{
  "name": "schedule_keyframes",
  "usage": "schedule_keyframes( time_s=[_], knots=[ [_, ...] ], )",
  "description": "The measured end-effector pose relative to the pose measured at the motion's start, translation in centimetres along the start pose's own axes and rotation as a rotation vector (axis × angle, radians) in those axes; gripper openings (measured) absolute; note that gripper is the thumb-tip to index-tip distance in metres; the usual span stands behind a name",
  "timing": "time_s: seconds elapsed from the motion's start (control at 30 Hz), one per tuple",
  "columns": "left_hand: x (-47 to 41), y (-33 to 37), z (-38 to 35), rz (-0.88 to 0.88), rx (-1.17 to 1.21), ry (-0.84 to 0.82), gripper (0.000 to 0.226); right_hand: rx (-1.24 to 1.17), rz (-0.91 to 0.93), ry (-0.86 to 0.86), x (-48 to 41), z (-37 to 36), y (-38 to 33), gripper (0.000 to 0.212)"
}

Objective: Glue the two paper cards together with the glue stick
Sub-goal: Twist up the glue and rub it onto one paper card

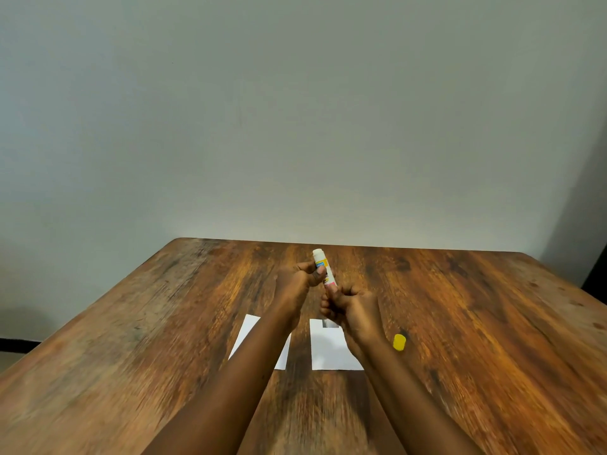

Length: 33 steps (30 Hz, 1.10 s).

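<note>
Because both forearms reach out from the near edge of the frame, we meet the flat things first: two white paper cards lying side by side on the wooden tabletop (131, 323), the left card (249, 336) partly hidden under the left forearm, the right card (328, 349) partly under the right wrist. They lie apart, with a strip of wood between them, which we judge leaves either face free to take glue. Just to the right of the right card sits the yellow cap (399, 342), set down clear of the paper where it cannot get in the way.

Beyond the cards, raised above the tabletop, our two hands share the glue stick (323, 269). The right hand (353, 310) is curled closed around its lower end, the left hand (300, 280) pinches the barrel higher up, and the uncapped white tip points up and away. That split grip suggests to us that the base is being twisted to raise the glue, though the turning itself cannot be seen. No glue is on either card yet, as far as we can tell. Farthest off stands a plain pale wall (295, 110).
</note>
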<state>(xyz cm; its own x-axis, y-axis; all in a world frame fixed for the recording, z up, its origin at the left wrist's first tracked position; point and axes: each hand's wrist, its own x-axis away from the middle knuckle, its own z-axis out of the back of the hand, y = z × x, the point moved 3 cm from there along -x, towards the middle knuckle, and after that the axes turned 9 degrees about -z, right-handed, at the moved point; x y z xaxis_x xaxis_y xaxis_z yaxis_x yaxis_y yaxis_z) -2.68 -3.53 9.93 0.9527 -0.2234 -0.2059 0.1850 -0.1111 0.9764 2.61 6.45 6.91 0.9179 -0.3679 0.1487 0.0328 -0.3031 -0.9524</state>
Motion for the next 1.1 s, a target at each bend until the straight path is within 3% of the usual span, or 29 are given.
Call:
schedule_keyframes(
  time_s=[0.13,0.2,0.3,0.47,0.57,0.73,0.9,1.1],
  knots=[
    [-0.1,-0.2,0.1,0.006,0.008,-0.006,0.032,-0.393,-0.451,-0.213,0.3,-0.4,0.5,0.031],
    [0.1,-0.5,0.0,0.001,0.011,-0.015,0.030,-0.458,-0.539,-0.287,0.3,-0.3,0.7,0.034],
    [0.1,-1.0,0.2,-0.008,0.031,-0.003,0.029,-0.405,-0.431,-0.257,0.2,-0.1,1.0,0.033],
    [-0.2,-1.3,0.2,0.001,0.042,0.036,0.030,-0.159,-0.082,-0.070,-0.4,0.3,0.7,0.004],
    [-0.3,-1.3,0.0,0.000,0.039,0.015,0.029,-0.163,-0.130,-0.033,-0.5,0.3,0.6,0.010],
    [-0.3,-1.6,-0.1,-0.016,0.027,0.006,0.029,-0.428,-0.405,-0.152,-0.5,0.4,1.3,0.028],
    [-0.4,-2.3,-0.2,-0.004,0.005,-0.065,0.028,-0.663,-0.356,-0.226,-0.6,0.3,1.0,0.022],
    [-0.3,-4.3,0.1,0.007,-0.144,-0.212,0.027,-0.595,-0.307,-0.056,-1.8,2.3,1.7,0.018]
  ],
)
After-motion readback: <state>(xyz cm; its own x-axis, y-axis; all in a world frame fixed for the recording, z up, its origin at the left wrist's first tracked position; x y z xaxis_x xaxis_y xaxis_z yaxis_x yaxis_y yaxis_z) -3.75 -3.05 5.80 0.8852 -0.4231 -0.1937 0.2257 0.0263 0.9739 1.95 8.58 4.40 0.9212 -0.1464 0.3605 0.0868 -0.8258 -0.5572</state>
